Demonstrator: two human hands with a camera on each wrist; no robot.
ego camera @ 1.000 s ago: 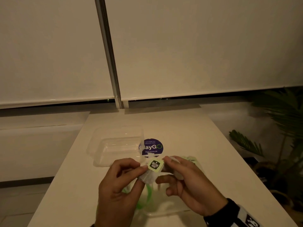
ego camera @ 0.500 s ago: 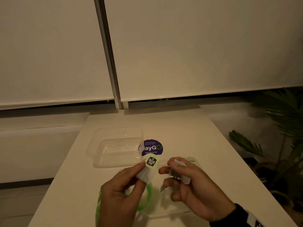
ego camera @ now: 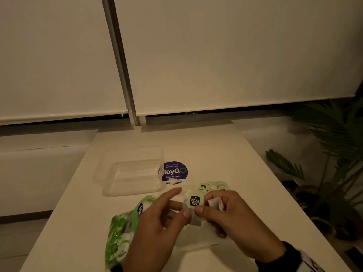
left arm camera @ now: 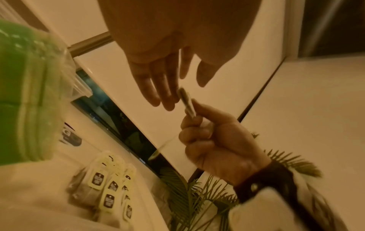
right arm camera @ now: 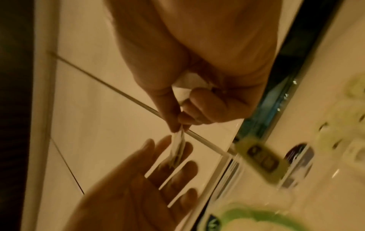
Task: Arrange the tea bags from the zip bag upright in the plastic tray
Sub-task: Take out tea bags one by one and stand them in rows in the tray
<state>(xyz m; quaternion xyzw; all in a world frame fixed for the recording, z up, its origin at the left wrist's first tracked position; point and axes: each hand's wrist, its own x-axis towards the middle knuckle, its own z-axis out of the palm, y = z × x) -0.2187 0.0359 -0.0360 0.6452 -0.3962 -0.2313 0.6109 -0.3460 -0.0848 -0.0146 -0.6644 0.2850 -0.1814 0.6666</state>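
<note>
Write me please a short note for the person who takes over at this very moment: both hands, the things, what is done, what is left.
Left hand: open, fingers straight, beside the held tea bag.
Right hand: grip on one tea bag between thumb and forefinger; what looks like a second tea bag is tucked in its curled fingers.
Zip bag: on the table, by the left wrist.
Loose tea bags: heaped on the table beyond the right hand.
Plastic tray: far left, no tea bag in it.
Done: some bags are out.
Left: stand all upright in the tray.

Clear tray; green-and-white zip bag; pale green tea-bag tag with black label; purple round sticker.
</note>
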